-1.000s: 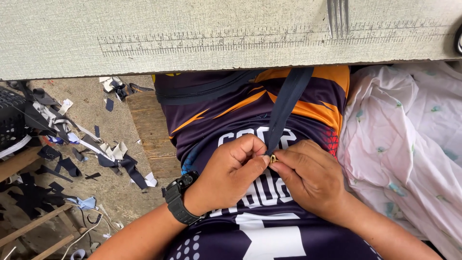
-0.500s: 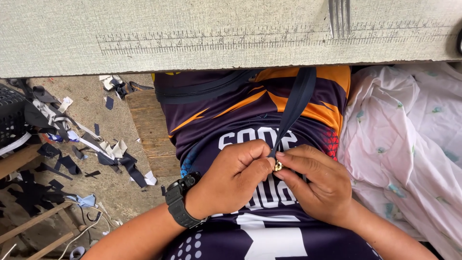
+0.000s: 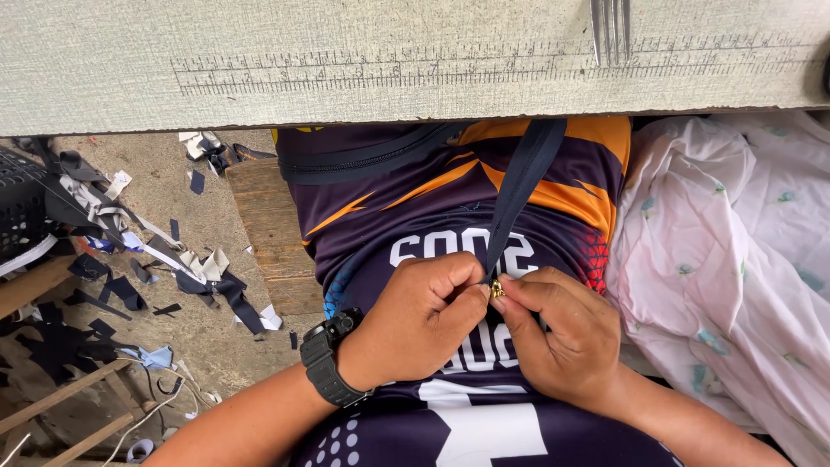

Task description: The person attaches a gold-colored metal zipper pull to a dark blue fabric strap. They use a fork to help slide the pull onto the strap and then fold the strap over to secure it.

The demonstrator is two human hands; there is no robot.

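hands [image 3: 497, 333] below worktable edge [image 3: 415, 95]

Grey table edge [image 3: 415, 95] above a dusty floor [image 3: 164, 186] strewn with fabric scraps [image 3: 130, 251].

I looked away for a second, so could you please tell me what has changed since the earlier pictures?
Very little. Both hands, left hand and right hand, shifted slightly down the dark strap, still pinching the small gold piece between their fingers. Nothing was let go. The jersey, wristwatch and pink cloth stayed put.
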